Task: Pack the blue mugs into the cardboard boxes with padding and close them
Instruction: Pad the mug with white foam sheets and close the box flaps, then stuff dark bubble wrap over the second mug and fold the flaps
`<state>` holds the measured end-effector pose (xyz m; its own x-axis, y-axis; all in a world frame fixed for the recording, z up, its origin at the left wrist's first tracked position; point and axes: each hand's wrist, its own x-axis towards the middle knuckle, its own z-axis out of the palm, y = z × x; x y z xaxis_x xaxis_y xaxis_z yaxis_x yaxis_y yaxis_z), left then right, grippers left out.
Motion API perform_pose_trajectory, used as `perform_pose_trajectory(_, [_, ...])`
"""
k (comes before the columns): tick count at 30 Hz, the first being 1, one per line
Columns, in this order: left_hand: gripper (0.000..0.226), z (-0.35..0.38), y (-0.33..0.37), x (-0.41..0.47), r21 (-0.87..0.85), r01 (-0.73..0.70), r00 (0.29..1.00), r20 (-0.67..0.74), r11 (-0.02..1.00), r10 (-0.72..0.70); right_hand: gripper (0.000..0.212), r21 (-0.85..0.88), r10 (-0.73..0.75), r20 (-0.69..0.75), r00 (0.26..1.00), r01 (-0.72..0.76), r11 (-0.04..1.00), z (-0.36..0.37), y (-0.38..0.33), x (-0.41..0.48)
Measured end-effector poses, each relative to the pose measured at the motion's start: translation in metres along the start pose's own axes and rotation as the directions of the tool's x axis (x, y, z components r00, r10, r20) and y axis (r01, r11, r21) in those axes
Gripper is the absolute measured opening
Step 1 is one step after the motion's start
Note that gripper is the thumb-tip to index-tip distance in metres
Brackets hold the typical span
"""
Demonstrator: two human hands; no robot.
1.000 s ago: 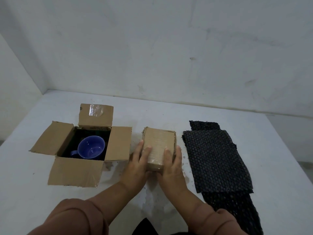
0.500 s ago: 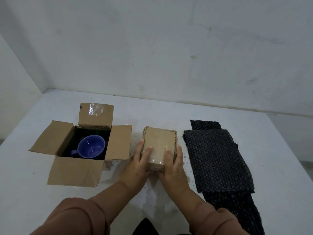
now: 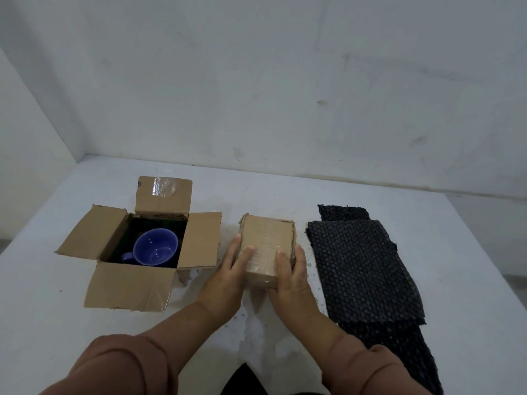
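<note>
- The white tabletop point(image 3: 470, 266) fills the lower scene and meets plain white walls point(image 3: 271, 81) at the far edge and on the left; both are scuffed, and dark specks dot the table near the centre.
- Dark bubble-textured padding sheets point(image 3: 362, 269) lie stacked on the right of the table, more than one sheet, so padding is still on hand, as far as I can judge.
- The open brown cardboard box point(image 3: 128, 286) sits on the left with all four flaps splayed outward, dark lining visible inside.
- A glossy blue ceramic mug point(image 3: 155, 246) stands upright inside that open box, handle toward the near left. No padding covers it, so this box still needs topping and closing.
- The small closed brown cardboard box point(image 3: 266, 240) stands at the centre, between the open box and the padding. It looks finished.
- The left hand point(image 3: 231, 270) presses its left side, fingers together along the wall and thumb over the top.
- The right hand point(image 3: 293, 272) mirrors this on the right side, so both hands clamp the closed box.
</note>
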<state>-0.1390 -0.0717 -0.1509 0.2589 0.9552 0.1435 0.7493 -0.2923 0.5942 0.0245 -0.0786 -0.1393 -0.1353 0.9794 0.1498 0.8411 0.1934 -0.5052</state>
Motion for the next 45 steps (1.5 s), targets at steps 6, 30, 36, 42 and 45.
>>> perform_pose_trajectory(6, [0.089,-0.023,0.025,0.002,-0.07,0.231,0.967,0.127,0.97,-0.221,0.069,0.105,0.029,0.224,0.974,-0.054,0.993,-0.031,0.013,0.001])
perform_pose_trajectory(30, [0.028,0.087,0.174,0.101,-0.452,0.818,0.57,0.544,0.357,-0.616,0.054,-0.07,0.413,0.397,0.82,-0.421,0.904,-0.099,0.154,-0.013])
perform_pose_trajectory(36, [0.014,0.103,0.176,0.11,-0.533,0.837,0.495,0.636,0.127,-0.592,0.053,-0.078,0.393,0.384,0.835,-0.395,0.915,-0.092,0.159,-0.016])
perform_pose_trajectory(42, [0.023,0.115,0.175,0.119,-0.626,0.77,0.565,0.583,0.121,-0.584,0.05,-0.075,0.374,0.384,0.844,-0.375,0.924,-0.092,0.16,-0.016])
perform_pose_trajectory(45, [0.013,0.116,0.177,0.117,-0.654,0.718,0.628,0.462,0.238,-0.626,0.048,-0.06,0.369,0.372,0.852,-0.375,0.925,-0.092,0.161,-0.016])
